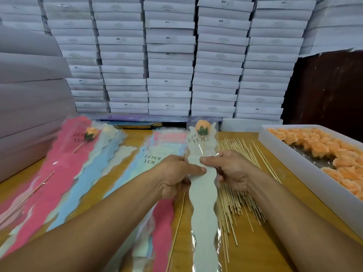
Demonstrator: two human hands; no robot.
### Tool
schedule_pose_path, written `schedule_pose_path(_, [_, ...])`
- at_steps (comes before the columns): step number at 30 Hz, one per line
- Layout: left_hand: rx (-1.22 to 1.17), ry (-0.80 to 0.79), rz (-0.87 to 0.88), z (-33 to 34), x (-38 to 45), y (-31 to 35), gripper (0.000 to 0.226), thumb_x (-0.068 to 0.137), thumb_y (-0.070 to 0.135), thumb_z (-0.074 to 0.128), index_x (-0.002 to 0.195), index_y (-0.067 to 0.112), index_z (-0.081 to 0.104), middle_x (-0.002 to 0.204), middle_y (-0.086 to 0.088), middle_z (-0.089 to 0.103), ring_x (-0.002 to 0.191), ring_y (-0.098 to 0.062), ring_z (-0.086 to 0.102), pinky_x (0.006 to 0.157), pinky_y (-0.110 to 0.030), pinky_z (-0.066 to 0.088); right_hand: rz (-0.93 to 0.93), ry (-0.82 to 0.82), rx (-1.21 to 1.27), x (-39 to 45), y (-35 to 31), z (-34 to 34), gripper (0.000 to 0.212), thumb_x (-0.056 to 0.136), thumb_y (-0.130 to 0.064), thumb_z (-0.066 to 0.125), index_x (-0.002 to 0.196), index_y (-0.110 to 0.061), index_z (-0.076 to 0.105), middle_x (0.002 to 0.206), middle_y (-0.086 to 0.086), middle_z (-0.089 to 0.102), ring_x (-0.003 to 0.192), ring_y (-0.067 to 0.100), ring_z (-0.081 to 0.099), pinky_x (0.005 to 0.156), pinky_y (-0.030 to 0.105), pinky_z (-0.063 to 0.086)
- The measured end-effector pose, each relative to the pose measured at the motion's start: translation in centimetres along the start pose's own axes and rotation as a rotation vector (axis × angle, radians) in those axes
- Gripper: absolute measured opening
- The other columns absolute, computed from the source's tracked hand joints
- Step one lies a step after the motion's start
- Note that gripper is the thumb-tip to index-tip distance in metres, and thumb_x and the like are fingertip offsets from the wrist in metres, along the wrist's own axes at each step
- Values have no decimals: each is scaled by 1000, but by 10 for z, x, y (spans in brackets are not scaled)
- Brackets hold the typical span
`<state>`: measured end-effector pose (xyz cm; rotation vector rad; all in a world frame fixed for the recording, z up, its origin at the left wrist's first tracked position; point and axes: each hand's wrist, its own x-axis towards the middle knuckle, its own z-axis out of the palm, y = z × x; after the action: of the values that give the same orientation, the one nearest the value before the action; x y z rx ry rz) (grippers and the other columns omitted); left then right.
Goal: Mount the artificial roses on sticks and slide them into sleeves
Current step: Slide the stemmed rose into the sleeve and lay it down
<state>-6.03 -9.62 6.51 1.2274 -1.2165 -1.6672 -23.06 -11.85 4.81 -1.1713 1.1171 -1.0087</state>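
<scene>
Holding a white wavy-edged sleeve (pixel 203 185) over the middle of the bench (pixel 279 228), the person has one rose (pixel 203 125) already seated at its far end, behind the "LOVE YOU" print, with its stick (pixel 201 149) running down inside towards the hands. The left hand (pixel 176 173) pinches the sleeve's left edge, thumb laid flat across the front; the right hand (pixel 229 166) grips the right edge with its thumb on top and fingers curled underneath. This piece looks all but done, needing only to be set aside.

Towards the bench's left edge lies a finished rose in a pink sleeve (pixel 59 165), on top of fanned blue and pale sleeves. Much is left, I judge: a heap of bare sticks (pixel 237 197) lies right of the hands, a stack of empty sleeves (pixel 157 152) sits under the left hand, and the white tray (pixel 306 171) along the right edge holds many unmounted orange roses (pixel 314 146).

The lower end of the held stick cannot be traced behind the hands. The pile on the left is blurred, so how many of those sleeves are filled is unclear. The tray runs out of view on the right.
</scene>
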Motion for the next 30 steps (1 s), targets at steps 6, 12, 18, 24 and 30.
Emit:
schedule_pose_path(6, [-5, 82, 116, -15, 2, 14, 39, 81, -8, 72, 111, 9, 54, 120, -36, 61, 95, -40, 66, 97, -61, 47, -6, -10, 22, 1, -3, -3, 33, 92, -42, 68, 94, -9, 69, 72, 9, 70, 51, 15, 58, 37, 21, 38])
schedule_pose_path(12, [60, 272, 209, -69, 6, 29, 40, 83, -9, 68, 121, -8, 56, 106, -26, 71, 80, -34, 69, 82, -49, 58, 19, -47, -57, 1, -2, -6, 44, 98, -45, 60, 107, -4, 72, 77, 11, 72, 56, 15, 62, 40, 22, 39])
schedule_pose_path(18, [278, 488, 226, -150, 8, 46, 18, 85, -7, 69, 85, 2, 54, 90, -22, 68, 67, -30, 67, 56, -33, 59, 31, -74, -101, 0, -1, -6, 36, 99, -38, 59, 107, -5, 72, 78, 9, 72, 55, 14, 62, 41, 21, 40])
schedule_pose_path(24, [407, 569, 163, -218, 4, 44, 22, 87, -8, 68, 97, 4, 52, 95, -24, 58, 82, -32, 58, 78, -47, 49, 32, -86, -130, 0, -2, -4, 33, 100, -33, 58, 108, -4, 70, 77, 10, 72, 55, 13, 61, 40, 21, 39])
schedule_pose_path(30, [467, 684, 165, -250, 3, 37, 31, 86, -5, 71, 81, 20, 52, 88, -7, 62, 71, -27, 62, 59, -31, 57, 41, -98, -166, 0, 0, -3, 32, 100, -32, 57, 110, -4, 69, 76, 9, 72, 56, 14, 62, 40, 21, 40])
